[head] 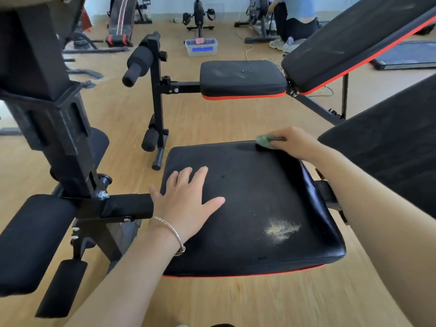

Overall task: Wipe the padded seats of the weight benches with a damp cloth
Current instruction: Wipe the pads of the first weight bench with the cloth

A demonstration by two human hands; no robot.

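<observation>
At the far left stands the black metal frame [59,128] of the nearer bench, with foam leg pads [30,241] low on it. Just right of the frame, the left hand [188,199] lies flat, palm down, on the left part of the near seat [247,185]. Its fingers are straight and spread, holding nothing, and a thin silver bracelet [172,232] circles the wrist.

There are two padded seats in view, both black with a red edge. The near seat is under both hands, and the far seat [243,77] is well behind it on a second bench. Two tilted backrests rise at the right, one behind each seat: the far backrest [354,36] and the near backrest [389,156]. There is one cloth.

On the near seat, toward its front right, sits a pale speckled patch [282,228], perhaps dust or powder; the view is too soft to tell which. It lies between the two hands and neither touches it.

Further right, at the seat's far right corner, the right hand [295,142] is curled round the green cloth [265,140] and presses it onto the padding. The cloth is bunched, and only its left end shows past the fingertips. It is well apart from the left hand and just beside the lower edge of the near backrest.

On the wooden floor [212,119] beyond the far seat stands a clear plastic box [201,47].
</observation>
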